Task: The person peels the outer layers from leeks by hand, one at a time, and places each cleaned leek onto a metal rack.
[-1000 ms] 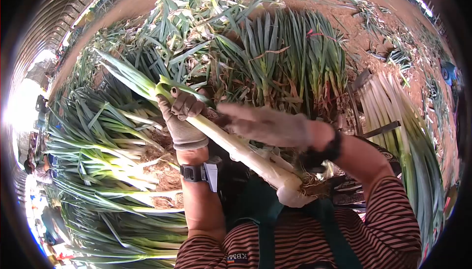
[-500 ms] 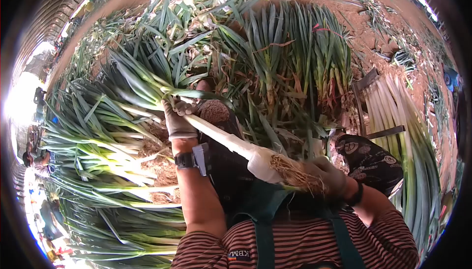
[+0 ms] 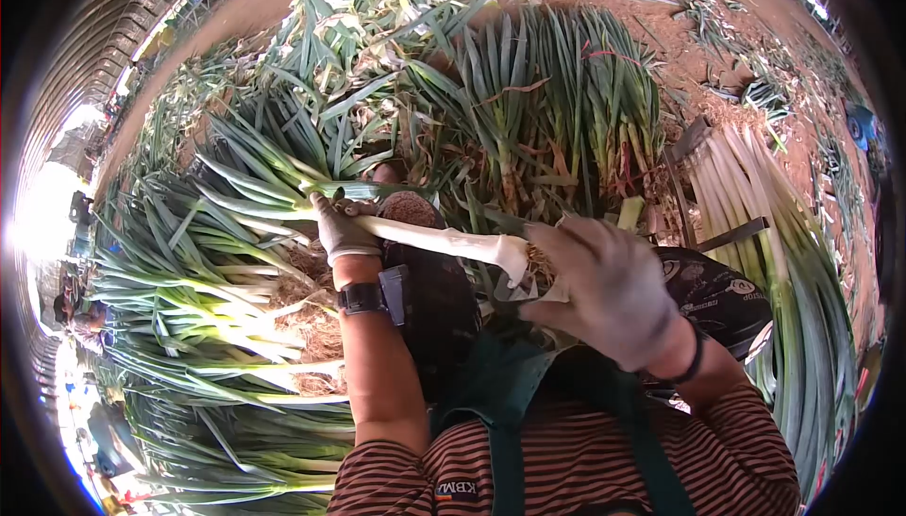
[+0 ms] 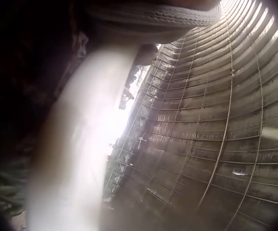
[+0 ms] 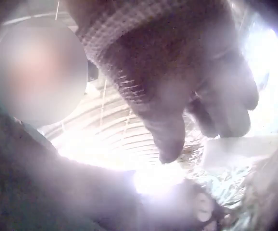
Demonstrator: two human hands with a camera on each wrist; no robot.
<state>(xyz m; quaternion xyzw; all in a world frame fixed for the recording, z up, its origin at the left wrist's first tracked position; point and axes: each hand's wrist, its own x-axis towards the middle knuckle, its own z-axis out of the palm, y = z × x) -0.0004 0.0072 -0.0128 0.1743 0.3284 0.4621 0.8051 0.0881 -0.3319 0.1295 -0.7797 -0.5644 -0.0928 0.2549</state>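
My gloved left hand (image 3: 342, 229) grips a long leek (image 3: 429, 236) where its white stalk turns green. The green leaves (image 3: 250, 186) fan out past that hand to the upper left. The pale shaft runs right across my lap, ending in brownish roots (image 3: 539, 259) with a loose white flap of outer skin (image 3: 515, 269) near them. Beside the root end is my gloved right hand (image 3: 604, 294), motion-blurred, its fingers extended and its thumb apart. In the right wrist view, that glove (image 5: 177, 72) hovers close over the white leek shaft (image 5: 240, 150). The left wrist view shows the shaft (image 4: 76, 139) below the glove cuff.
A heap of rooted leeks (image 3: 217, 299) lies along my left. Upright leeks (image 3: 557, 91) stand ahead, beside a pile of stripped leaves (image 3: 368, 35). On the right, whitened leeks (image 3: 746, 176) rest in a metal frame (image 3: 731, 236). Reddish soil (image 3: 698, 54) shows beyond.
My right hand went from over the mid-shaft down to the roots, then came away beside them. The leek's root end swung up from my lap. My left hand kept its grip.
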